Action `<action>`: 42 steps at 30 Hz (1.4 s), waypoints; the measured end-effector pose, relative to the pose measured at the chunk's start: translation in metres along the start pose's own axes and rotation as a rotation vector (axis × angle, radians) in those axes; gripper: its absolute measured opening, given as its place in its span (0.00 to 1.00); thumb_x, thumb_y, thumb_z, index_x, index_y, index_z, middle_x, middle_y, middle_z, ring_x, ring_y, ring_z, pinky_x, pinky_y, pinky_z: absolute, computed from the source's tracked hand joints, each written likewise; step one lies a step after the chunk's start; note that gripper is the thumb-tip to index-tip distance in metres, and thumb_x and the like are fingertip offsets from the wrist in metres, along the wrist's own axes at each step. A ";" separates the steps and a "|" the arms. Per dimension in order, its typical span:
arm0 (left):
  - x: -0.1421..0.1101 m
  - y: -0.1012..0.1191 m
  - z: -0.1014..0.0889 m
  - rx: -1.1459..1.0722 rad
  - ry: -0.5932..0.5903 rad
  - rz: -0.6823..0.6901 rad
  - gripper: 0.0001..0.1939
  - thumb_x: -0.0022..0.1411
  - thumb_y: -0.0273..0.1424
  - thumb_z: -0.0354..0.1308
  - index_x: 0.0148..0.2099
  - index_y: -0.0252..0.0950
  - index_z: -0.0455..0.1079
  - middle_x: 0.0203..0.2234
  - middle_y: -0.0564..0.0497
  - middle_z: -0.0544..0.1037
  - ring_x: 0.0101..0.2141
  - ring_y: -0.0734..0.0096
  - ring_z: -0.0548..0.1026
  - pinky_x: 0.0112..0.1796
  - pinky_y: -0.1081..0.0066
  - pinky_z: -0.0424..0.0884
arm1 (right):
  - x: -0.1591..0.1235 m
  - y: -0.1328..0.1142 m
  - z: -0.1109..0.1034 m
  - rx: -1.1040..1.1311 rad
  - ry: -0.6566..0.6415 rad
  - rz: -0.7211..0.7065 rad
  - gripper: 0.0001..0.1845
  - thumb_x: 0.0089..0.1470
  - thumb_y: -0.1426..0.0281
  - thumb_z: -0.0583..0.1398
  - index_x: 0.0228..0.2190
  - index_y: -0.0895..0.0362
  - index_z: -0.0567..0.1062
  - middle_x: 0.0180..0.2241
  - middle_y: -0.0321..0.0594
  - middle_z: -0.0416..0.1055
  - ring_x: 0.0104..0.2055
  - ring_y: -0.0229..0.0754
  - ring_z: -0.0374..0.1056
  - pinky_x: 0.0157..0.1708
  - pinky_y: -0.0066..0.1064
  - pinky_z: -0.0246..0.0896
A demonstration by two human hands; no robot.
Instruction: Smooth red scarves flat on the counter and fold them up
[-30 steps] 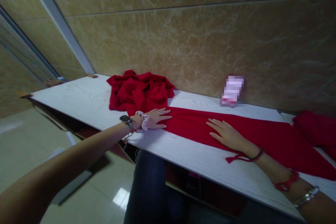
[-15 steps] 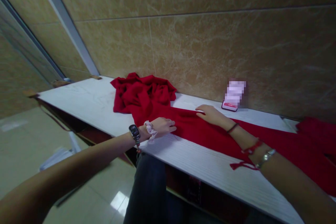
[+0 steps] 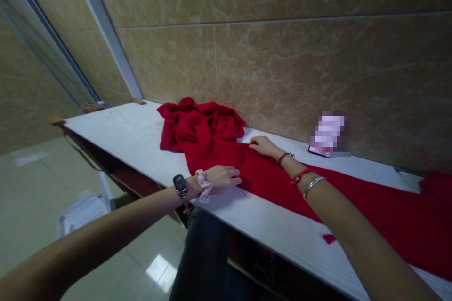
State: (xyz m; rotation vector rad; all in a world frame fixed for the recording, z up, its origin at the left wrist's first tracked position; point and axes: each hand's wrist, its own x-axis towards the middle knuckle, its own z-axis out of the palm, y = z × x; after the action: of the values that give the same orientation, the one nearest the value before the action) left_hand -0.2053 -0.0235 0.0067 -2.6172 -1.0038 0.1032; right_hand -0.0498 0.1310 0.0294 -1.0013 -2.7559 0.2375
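A long strip of red fabric (image 3: 271,178) runs along the narrow white tabletop, flat in the middle and bunched into a crumpled heap at its left end. At the strip's near edge my left hand (image 3: 224,178) has its fingers closed on the red cloth, with the thumb side partly hidden. My right hand (image 3: 265,146) pinches the far edge, close to the heap. A watch and a pale scrunchie circle my left wrist; several bracelets are on my right.
A phone (image 3: 328,134) with a blurred screen leans against the tiled wall (image 3: 268,66) behind the white tabletop (image 3: 116,127). More red fabric (image 3: 436,188) lies at the far right. White material (image 3: 83,211) sits low at the left, above the floor.
My right hand has moved left along the fabric's far edge, and its spread fingers have closed on it. My left hand stays at the near edge. The view has shifted slightly.
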 end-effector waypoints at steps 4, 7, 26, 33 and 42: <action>0.003 0.000 0.000 -0.017 -0.058 -0.047 0.06 0.60 0.25 0.48 0.36 0.35 0.66 0.31 0.48 0.70 0.31 0.70 0.68 0.28 0.73 0.64 | 0.002 0.009 0.002 -0.031 0.068 0.105 0.12 0.54 0.73 0.51 0.35 0.63 0.73 0.40 0.49 0.72 0.41 0.43 0.66 0.40 0.30 0.57; 0.003 -0.001 -0.003 -0.068 -0.057 -0.043 0.06 0.59 0.25 0.49 0.38 0.35 0.66 0.34 0.47 0.70 0.34 0.69 0.68 0.32 0.73 0.65 | -0.001 0.009 0.010 -0.031 0.051 0.109 0.11 0.54 0.72 0.52 0.35 0.61 0.73 0.38 0.47 0.73 0.41 0.42 0.67 0.39 0.28 0.57; 0.002 -0.004 -0.011 -0.064 -0.091 -0.052 0.07 0.55 0.20 0.48 0.33 0.35 0.64 0.32 0.47 0.69 0.34 0.68 0.66 0.35 0.71 0.64 | -0.020 0.002 0.031 -0.129 0.248 0.077 0.15 0.60 0.67 0.43 0.42 0.57 0.64 0.40 0.47 0.69 0.41 0.44 0.65 0.37 0.30 0.56; 0.003 0.004 -0.009 -0.261 -0.015 -0.129 0.05 0.56 0.26 0.50 0.35 0.37 0.65 0.35 0.49 0.69 0.36 0.69 0.67 0.38 0.71 0.64 | -0.037 -0.006 0.028 -0.152 0.331 0.018 0.17 0.56 0.72 0.48 0.47 0.60 0.64 0.49 0.50 0.62 0.50 0.48 0.56 0.47 0.39 0.54; 0.029 0.000 0.000 -0.218 -0.070 -0.339 0.20 0.62 0.40 0.46 0.51 0.35 0.62 0.47 0.43 0.64 0.45 0.61 0.65 0.44 0.62 0.62 | -0.122 -0.006 0.022 -0.137 -0.090 -0.078 0.29 0.57 0.55 0.43 0.57 0.53 0.53 0.60 0.43 0.47 0.61 0.51 0.40 0.54 0.54 0.38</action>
State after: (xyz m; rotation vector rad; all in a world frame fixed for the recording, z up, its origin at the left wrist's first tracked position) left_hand -0.1834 -0.0040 0.0085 -2.6006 -1.5459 0.0030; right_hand 0.0329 0.0459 -0.0062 -0.9330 -2.9196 0.0845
